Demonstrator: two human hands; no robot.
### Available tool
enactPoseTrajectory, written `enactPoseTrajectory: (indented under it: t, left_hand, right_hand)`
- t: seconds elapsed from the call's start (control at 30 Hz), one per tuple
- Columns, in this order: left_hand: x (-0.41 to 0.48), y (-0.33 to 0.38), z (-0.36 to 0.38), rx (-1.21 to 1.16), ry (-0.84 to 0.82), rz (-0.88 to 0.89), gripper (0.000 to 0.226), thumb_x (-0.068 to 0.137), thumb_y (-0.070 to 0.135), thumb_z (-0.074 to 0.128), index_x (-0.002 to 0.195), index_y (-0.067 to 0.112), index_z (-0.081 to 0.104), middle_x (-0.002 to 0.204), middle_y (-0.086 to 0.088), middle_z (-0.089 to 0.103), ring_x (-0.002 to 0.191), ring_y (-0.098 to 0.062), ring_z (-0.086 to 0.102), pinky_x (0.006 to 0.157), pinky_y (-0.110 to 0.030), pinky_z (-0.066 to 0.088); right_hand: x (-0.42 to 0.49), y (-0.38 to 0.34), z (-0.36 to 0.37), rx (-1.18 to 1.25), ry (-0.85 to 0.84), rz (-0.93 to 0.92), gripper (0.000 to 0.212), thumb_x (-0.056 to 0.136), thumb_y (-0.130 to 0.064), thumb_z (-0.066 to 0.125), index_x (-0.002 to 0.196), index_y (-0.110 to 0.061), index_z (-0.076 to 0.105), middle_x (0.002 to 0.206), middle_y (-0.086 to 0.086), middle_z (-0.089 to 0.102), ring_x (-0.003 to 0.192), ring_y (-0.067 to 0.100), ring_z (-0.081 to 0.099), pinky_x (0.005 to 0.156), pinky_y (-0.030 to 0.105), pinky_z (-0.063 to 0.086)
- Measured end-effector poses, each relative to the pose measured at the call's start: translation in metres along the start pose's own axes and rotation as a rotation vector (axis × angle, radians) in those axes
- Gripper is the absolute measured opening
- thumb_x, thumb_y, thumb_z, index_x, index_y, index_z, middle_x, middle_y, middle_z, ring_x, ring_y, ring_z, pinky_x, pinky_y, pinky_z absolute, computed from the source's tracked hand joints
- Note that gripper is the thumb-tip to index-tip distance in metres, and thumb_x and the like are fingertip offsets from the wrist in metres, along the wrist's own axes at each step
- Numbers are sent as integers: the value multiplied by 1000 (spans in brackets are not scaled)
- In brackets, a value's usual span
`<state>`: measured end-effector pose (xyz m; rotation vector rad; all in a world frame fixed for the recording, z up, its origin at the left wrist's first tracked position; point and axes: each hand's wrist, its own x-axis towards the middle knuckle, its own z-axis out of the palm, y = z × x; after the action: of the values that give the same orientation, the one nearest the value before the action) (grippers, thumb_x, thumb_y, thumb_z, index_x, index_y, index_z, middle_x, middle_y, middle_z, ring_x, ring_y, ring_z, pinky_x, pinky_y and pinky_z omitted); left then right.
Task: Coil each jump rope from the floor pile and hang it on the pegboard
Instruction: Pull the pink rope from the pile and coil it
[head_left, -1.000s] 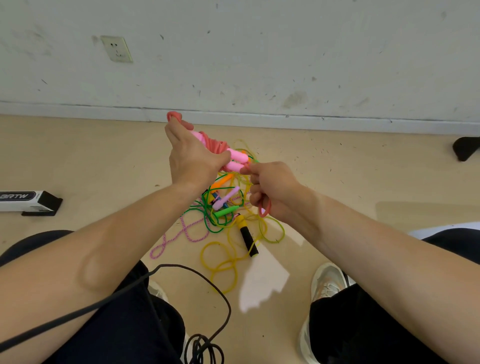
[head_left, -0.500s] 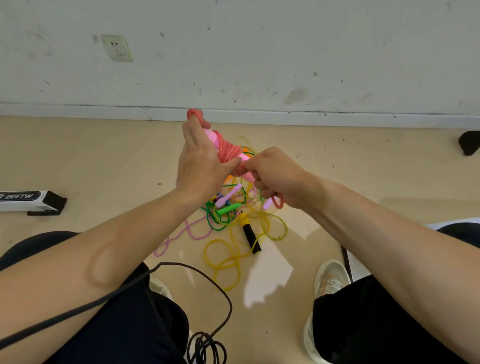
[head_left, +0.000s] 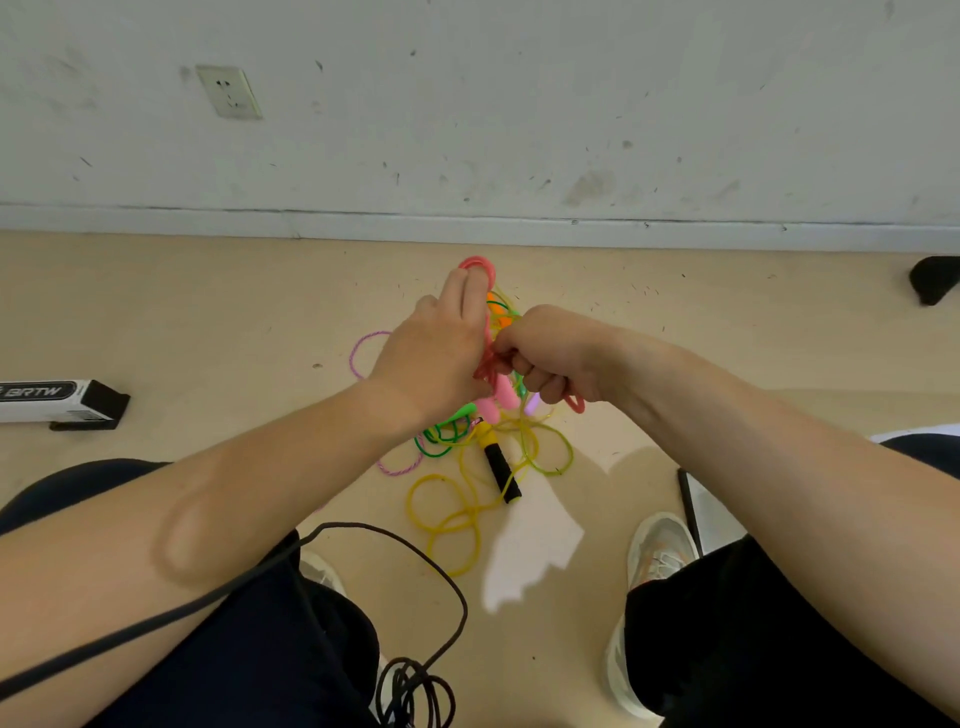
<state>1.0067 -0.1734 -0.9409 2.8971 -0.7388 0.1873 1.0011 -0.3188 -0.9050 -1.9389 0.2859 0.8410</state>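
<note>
Both hands, left hand (head_left: 436, 358) and right hand (head_left: 550, 353), grip pink jump rope (head_left: 480, 267) above floor pile (head_left: 467, 467); wall socket (head_left: 228, 92) at 11 o'clock.

Coiled pink jump rope (head_left: 485, 358) held above floor; tangled yellow, green, purple rope pile (head_left: 467, 457) below

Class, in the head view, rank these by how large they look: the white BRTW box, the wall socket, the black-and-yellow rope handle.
1. White BRTW box, though cut off at the frame edge.
2. Black-and-yellow rope handle and wall socket: look alike; the socket is farther away, so unranked.
</note>
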Motion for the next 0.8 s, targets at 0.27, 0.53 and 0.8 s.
enactPoseTrajectory:
  t: [0.27,0.53,0.8]
  left_hand:
    - [5,-5,-1,-31,-25,-28,104,63,35,84,143,-1,30,134,-15,41,86,-39,56,65,-42,43]
    - [7,-10,0,-336,-6,-101,105,57,49,87,140,15,33,121,4,45,95,-27,57,78,-43,50]
    - [9,-18,2,-654,41,-269,87,62,30,85,133,22,36,113,13,48,93,-14,54,78,-30,42]
  right_hand:
    - [-8,-4,5,130,-6,-50,19,93,-8,42,74,-13,45,39,-2,39,51,12,11,51,28,8]
    - [-8,4,-6,237,-57,-57,32,99,-17,46,68,-11,51,51,-6,23,44,9,15,46,23,12]
    - [-13,0,-28,247,-266,-114,51,103,-38,31,97,1,63,71,15,61,62,28,61,69,37,54]
